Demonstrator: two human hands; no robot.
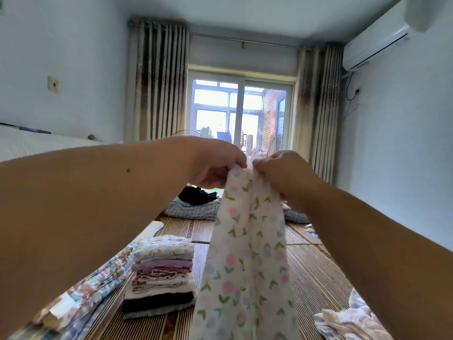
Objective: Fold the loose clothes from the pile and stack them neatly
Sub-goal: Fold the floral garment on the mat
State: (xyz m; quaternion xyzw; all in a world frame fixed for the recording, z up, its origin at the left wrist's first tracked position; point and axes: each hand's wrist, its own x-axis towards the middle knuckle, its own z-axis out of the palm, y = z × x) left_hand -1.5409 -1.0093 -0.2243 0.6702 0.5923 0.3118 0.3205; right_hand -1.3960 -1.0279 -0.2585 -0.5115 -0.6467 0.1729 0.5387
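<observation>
Head view: both hands are raised at the centre of the frame. The left hand (215, 165) and right hand (282, 173) each pinch the top edge of a thin white cotton garment printed with pink and lilac tulips (245, 253), knuckles almost touching. Held high like this, the limp cloth hangs straight and its creases drop out, probably so the edges can be matched for a fold. At eight o'clock from it a squared stack of folded clothes, soft and layered, pale floral on top and black near the bottom (163, 273), sits on the ribbed brown woven mat (318, 278). At four o'clock lies a crumpled heap of pale unfolded clothes (348, 322), not yet done.
</observation>
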